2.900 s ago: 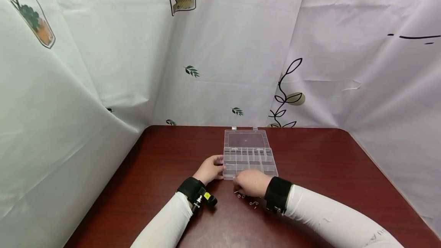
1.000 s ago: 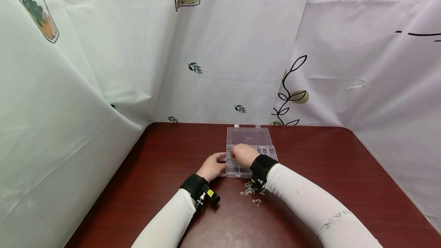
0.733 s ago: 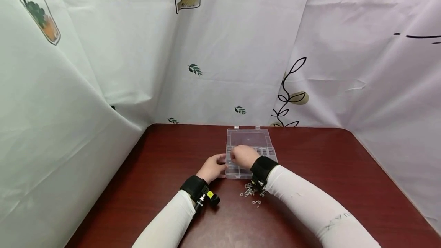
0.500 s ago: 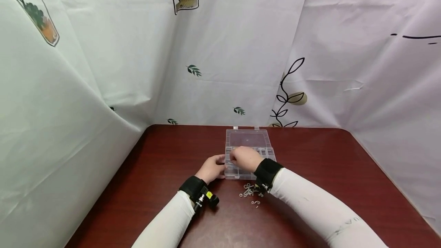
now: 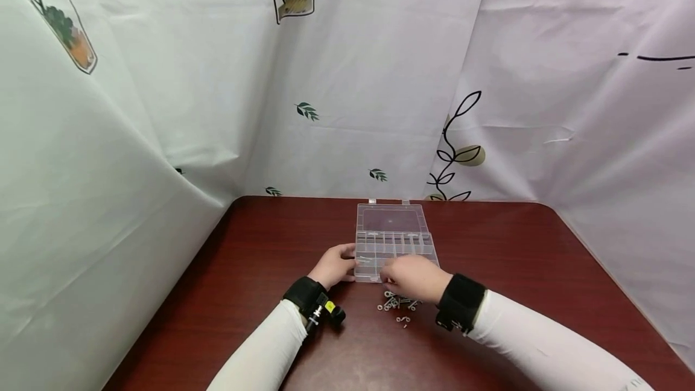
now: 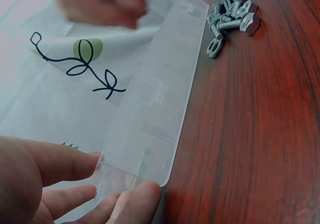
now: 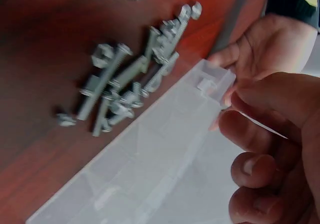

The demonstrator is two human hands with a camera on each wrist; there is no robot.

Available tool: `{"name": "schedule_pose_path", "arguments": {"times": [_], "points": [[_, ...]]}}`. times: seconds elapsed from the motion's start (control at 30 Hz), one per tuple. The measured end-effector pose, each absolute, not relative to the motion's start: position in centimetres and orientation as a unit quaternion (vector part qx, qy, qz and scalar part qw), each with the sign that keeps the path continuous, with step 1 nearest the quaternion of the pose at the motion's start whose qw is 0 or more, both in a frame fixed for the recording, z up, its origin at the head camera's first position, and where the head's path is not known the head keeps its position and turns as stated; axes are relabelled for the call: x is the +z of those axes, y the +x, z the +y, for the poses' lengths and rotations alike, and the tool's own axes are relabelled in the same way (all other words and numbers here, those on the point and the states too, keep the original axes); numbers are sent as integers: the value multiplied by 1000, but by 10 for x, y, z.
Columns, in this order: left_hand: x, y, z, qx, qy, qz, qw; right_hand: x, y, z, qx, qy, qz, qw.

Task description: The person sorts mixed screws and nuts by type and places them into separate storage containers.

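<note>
A clear plastic compartment box lies on the table, its lid folded back. My left hand holds the box's left end; in the left wrist view its thumb and fingers grip that corner. A thin, pale, screw-like shape shows blurrily through the box wall. My right hand hovers over the box's front edge, fingers loosely bent, with nothing seen between them in the right wrist view. In front of the box lies a pile of metal bolts and nuts, partly under my right hand in the head view.
A few small nuts or washers lie apart, nearer the front. Dark red wooden tabletop extends around the box. White printed cloth hangs behind and at both sides.
My right hand went from the hardware pile to the box's left compartments, then moved back toward the front right, above the pile. My left hand keeps its place at the box.
</note>
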State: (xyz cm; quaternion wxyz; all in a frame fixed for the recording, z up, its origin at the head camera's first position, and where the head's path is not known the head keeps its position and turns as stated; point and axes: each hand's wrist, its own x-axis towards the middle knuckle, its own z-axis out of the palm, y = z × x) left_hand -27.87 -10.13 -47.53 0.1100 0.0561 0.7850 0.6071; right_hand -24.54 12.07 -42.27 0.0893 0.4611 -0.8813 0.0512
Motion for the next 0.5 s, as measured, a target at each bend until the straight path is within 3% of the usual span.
{"name": "schedule_pose_path", "arguments": {"times": [0.5], "points": [[-476, -281, -102, 606, 58, 786, 109, -442, -245, 138, 13, 459, -884, 82]]}}
